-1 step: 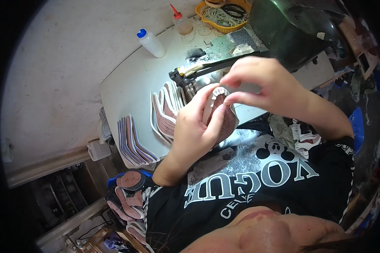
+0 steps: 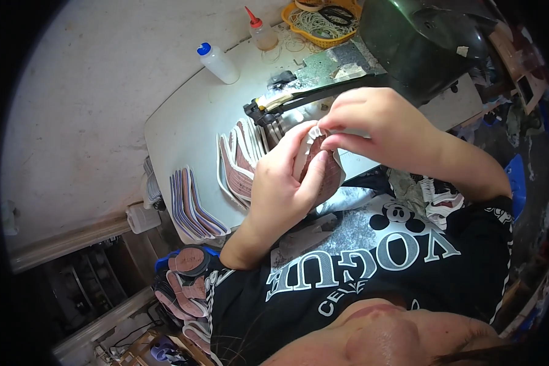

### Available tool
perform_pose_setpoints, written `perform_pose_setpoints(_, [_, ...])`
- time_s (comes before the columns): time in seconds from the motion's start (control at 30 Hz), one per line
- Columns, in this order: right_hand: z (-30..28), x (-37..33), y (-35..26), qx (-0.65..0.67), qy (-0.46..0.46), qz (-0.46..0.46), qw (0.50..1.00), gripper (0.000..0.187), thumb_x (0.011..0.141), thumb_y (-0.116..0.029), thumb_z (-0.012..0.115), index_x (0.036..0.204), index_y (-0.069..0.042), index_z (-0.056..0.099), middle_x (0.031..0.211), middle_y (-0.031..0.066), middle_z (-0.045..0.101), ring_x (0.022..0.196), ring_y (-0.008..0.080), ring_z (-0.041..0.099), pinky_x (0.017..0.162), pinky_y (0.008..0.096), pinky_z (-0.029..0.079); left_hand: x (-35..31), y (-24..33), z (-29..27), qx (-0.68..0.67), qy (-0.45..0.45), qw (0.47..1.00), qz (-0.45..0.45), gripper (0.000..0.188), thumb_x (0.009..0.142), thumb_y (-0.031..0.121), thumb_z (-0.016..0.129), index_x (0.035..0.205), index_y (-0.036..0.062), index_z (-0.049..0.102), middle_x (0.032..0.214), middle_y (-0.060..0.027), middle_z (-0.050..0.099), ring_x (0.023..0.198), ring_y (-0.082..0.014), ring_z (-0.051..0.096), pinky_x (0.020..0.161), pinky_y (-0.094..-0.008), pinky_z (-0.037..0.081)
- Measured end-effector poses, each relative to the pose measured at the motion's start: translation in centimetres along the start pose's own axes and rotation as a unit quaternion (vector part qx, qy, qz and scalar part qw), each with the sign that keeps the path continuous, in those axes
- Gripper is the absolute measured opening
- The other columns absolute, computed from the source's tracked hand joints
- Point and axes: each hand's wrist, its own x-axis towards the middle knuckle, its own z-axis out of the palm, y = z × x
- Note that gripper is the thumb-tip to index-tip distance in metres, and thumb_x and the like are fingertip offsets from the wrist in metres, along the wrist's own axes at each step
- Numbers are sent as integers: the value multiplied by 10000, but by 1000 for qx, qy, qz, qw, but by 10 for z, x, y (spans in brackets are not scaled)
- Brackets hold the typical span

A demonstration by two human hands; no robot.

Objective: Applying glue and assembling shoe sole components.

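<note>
Over the near edge of the table I hold a brown insole-shaped piece (image 2: 329, 183) with a white border, gathered into small pleats at its upper end. My left hand (image 2: 280, 186) wraps around its left side, the thumb lying across the brown face. At the pleated end, my right hand (image 2: 378, 125) has its thumb and forefinger bent together on the white border. The fingers cover part of the pleats. Beside my left hand stands a row of similar brown pieces with white edges (image 2: 238, 161).
A purple-and-brown stack of bent pieces (image 2: 192, 204) lies at the table's left. Farther back are a blue-capped bottle (image 2: 219, 64), a red-tipped bottle (image 2: 263, 36), a yellow basket (image 2: 317, 38) of cords and a black-armed device (image 2: 311, 100). More brown pieces (image 2: 186, 283) lie lower left.
My right thumb and fingers have drawn closer together at the pleated end, and that hand has shifted slightly. My left hand keeps its hold.
</note>
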Motion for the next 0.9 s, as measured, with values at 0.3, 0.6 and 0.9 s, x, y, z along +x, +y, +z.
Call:
perform_pose_setpoints(0.3, [10,6,-12,-275,-83,-50,956,79,639,-130,702,665,-67,662,701,99,661,664,212,692,578,323,544,7,-1,15,120,-11,993,17,407,871,130,646,1248,0,562,967,-240,675,831,-402,678,733,-444,542])
perform_pose_setpoints(0.6, [7,2,15,220,-55,205,952,156,796,-131,709,791,22,675,719,145,683,617,200,633,617,298,508,6,-9,8,20,-30,999,-10,360,884,117,635,1217,-6,571,986,-248,671,876,-424,672,761,-433,535])
perform_pose_setpoints(0.9, [-5,14,19,48,-209,118,970,169,854,-142,706,829,15,648,750,162,649,729,325,641,642,400,509,6,-5,5,75,-79,993,-34,319,889,116,675,1184,18,604,945,-175,702,858,-328,708,758,-361,529])
